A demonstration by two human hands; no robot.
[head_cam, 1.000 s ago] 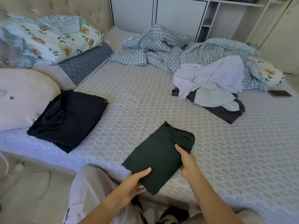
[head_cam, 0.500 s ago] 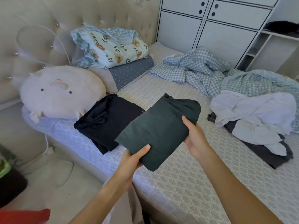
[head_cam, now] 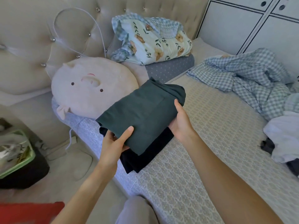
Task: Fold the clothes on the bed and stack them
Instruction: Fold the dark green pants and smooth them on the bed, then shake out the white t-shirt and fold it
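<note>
A folded dark green garment (head_cam: 142, 113) is held over a folded black garment (head_cam: 145, 156) that lies on the bed (head_cam: 202, 159) near its left edge. My left hand (head_cam: 114, 143) grips the green garment's near left corner, thumb on top. My right hand (head_cam: 181, 122) holds its right edge, thumb on top and fingers underneath. The green garment covers most of the black one. Whether it rests on the black one or hovers just above it cannot be told. A heap of unfolded white and dark clothes (head_cam: 284, 143) lies at the right edge of the bed.
A round pig-face cushion (head_cam: 92, 91) sits just behind the stack. A floral pillow (head_cam: 153, 41) and a crumpled blue checked blanket (head_cam: 246, 75) lie farther back. White cabinets (head_cam: 242, 25) stand behind the bed. A green tray (head_cam: 16, 151) sits on the floor to the left.
Both hands have lifted the green garment off the bed and carried it left, to over the black garment. The camera has turned left with it.
</note>
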